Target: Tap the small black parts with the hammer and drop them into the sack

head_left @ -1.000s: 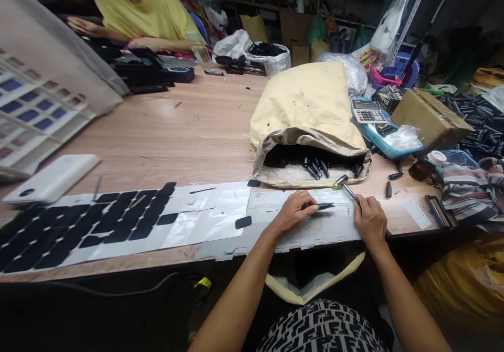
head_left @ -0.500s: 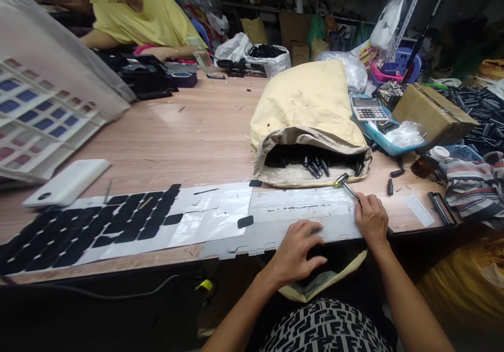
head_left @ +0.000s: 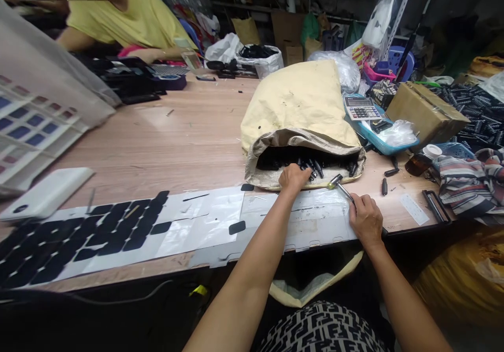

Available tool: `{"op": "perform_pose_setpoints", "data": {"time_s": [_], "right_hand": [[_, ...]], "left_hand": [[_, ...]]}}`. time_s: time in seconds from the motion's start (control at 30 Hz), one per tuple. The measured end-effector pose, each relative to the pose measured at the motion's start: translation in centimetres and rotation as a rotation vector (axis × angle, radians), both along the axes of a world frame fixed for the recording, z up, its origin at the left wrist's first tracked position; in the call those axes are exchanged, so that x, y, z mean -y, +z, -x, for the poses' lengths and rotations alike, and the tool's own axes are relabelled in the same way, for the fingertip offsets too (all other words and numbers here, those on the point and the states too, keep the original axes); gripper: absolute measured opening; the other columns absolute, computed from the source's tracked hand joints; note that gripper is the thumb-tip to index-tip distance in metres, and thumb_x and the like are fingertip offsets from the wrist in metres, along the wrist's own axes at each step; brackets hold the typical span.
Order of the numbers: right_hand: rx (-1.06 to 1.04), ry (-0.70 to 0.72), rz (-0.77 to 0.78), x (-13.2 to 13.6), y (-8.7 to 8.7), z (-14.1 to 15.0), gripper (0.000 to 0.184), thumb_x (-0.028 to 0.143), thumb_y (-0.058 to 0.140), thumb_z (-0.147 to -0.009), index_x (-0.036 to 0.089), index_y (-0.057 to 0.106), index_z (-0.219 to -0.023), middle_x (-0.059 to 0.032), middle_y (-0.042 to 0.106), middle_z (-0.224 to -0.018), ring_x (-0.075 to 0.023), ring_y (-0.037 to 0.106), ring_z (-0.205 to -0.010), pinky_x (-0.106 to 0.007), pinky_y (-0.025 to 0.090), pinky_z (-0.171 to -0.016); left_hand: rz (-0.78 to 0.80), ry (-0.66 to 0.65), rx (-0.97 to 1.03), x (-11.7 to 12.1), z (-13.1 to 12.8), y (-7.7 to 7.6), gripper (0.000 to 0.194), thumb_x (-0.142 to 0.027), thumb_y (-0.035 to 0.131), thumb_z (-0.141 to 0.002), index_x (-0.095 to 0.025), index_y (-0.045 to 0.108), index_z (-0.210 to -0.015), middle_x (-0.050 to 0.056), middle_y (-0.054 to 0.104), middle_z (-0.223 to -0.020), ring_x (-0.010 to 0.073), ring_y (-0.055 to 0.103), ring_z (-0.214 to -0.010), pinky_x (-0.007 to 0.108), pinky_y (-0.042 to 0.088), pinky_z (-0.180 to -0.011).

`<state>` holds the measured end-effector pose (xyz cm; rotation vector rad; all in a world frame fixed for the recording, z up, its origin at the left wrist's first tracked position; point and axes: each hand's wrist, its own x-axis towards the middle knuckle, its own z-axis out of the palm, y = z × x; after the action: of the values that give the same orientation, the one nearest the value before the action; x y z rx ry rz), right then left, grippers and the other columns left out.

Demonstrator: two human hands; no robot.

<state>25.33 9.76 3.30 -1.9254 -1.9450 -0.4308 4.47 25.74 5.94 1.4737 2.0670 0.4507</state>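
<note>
My left hand (head_left: 294,178) is at the mouth of a yellow sack (head_left: 301,95), its fingers curled against the black tapered parts (head_left: 317,168) inside. Its fingertips are partly hidden, so I cannot make out what they hold. My right hand (head_left: 366,218) grips the handle of a small hammer (head_left: 334,181), whose metal and yellowish head points up and left, just in front of the sack's opening. Below both hands lies a pale, plastic-covered board (head_left: 315,226) along the table's front edge.
White sheets with black rounded stickers (head_left: 134,226) lie to the left, beside a white box (head_left: 49,192) and a white crate (head_left: 35,126). At right are a calculator (head_left: 362,108), a blue basket (head_left: 397,142), a carton (head_left: 427,113) and a striped cloth (head_left: 466,181). A person in yellow (head_left: 134,16) sits across the table.
My left hand has moved from above the board's front edge up and forward to the sack's mouth, and its fingers have curled. My right hand still holds the hammer. The view has shifted slightly right.
</note>
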Motion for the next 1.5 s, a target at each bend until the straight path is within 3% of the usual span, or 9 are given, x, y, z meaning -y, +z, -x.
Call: {"op": "perform_pose_setpoints", "data": {"time_s": [0.17, 0.3, 0.47, 0.57, 0.73, 0.9, 1.17, 1.5], "right_hand": [[0.001, -0.004, -0.005, 0.1, 0.0, 0.1, 0.03, 0.023, 0.048, -0.097, 0.02, 0.064, -0.122, -0.0061, 0.058, -0.092, -0.0198, 0.05, -0.084, -0.03, 0.036, -0.073], [0.008, 0.001, -0.03, 0.0, 0.1, 0.2, 0.029, 0.022, 0.048, -0.096, 0.021, 0.064, -0.12, -0.0065, 0.059, -0.091, -0.0204, 0.05, -0.083, -0.03, 0.036, -0.072], [0.022, 0.002, -0.028, 0.0, 0.2, 0.2, 0.03, 0.022, 0.047, -0.096, 0.021, 0.064, -0.121, -0.0065, 0.059, -0.091, -0.0205, 0.05, -0.084, -0.031, 0.036, -0.072], [0.015, 0.006, -0.031, 0.1, 0.3, 0.2, 0.03, 0.022, 0.047, -0.096, 0.02, 0.064, -0.12, -0.0072, 0.059, -0.091, -0.0209, 0.05, -0.084, -0.031, 0.036, -0.072], [0.002, 0.014, -0.037, -0.1, 0.1, 0.0, 0.03, 0.023, 0.048, -0.095, 0.02, 0.065, -0.12, -0.0073, 0.059, -0.09, -0.0206, 0.05, -0.084, -0.031, 0.037, -0.072], [-0.076, 0.06, -0.021, 0.1, 0.5, -0.3, 0.033, 0.024, 0.045, -0.098, 0.02, 0.066, -0.122, -0.0071, 0.063, -0.09, -0.0202, 0.056, -0.085, -0.03, 0.043, -0.074], [-0.611, 0.296, 0.091, 3.7, 2.7, 1.8, 0.032, 0.029, 0.046, -0.1, 0.022, 0.066, -0.125, -0.0075, 0.071, -0.111, -0.0199, 0.067, -0.104, -0.033, 0.054, -0.093], [-0.621, 0.315, 0.171, 5.6, 3.2, 4.0, 0.031, 0.025, 0.047, -0.099, 0.023, 0.068, -0.122, -0.007, 0.073, -0.107, -0.0197, 0.07, -0.098, -0.033, 0.057, -0.089]], "left_hand": [[-0.017, -0.051, -0.01, 1.0, 0.9, 0.1, 0.02, -0.04, 0.069, -0.071, -0.02, 0.069, -0.074, 0.014, 0.074, -0.09, 0.0319, 0.068, -0.091, 0.037, 0.045, -0.072], [-0.224, -0.127, 0.061, 3.7, 2.7, 0.8, 0.014, -0.033, 0.068, -0.073, -0.022, 0.069, -0.082, 0.005, 0.073, -0.083, 0.0245, 0.065, -0.084, 0.032, 0.044, -0.07], [-0.403, -0.553, 0.252, 8.0, 3.9, 0.1, 0.013, -0.031, 0.069, -0.079, -0.022, 0.069, -0.088, 0.001, 0.071, -0.087, 0.0184, 0.06, -0.08, 0.029, 0.044, -0.071], [-0.425, -0.662, 0.223, 9.7, 3.4, -1.6, 0.012, -0.029, 0.068, -0.082, -0.022, 0.068, -0.091, 0.002, 0.069, -0.091, 0.0202, 0.058, -0.087, 0.032, 0.045, -0.078], [-0.428, -0.66, 0.195, 10.0, 2.8, -3.6, 0.017, -0.031, 0.068, -0.084, -0.023, 0.071, -0.099, 0.003, 0.065, -0.09, 0.0217, 0.056, -0.089, 0.035, 0.044, -0.081], [-0.382, -0.668, 0.247, 9.5, 3.0, -3.6, 0.02, -0.031, 0.074, -0.081, -0.023, 0.074, -0.099, 0.003, 0.066, -0.09, 0.0215, 0.057, -0.09, 0.034, 0.044, -0.082], [-0.382, -0.625, 0.332, 9.5, 3.1, -3.8, 0.019, -0.029, 0.076, -0.078, -0.023, 0.077, -0.096, 0.002, 0.062, -0.084, 0.0209, 0.057, -0.089, 0.034, 0.045, -0.082], [-0.353, -0.558, 0.39, 9.5, 3.0, -3.8, 0.015, -0.021, 0.078, -0.074, -0.024, 0.076, -0.088, 0.0, 0.061, -0.082, 0.0189, 0.057, -0.089, 0.033, 0.046, -0.083]]}}
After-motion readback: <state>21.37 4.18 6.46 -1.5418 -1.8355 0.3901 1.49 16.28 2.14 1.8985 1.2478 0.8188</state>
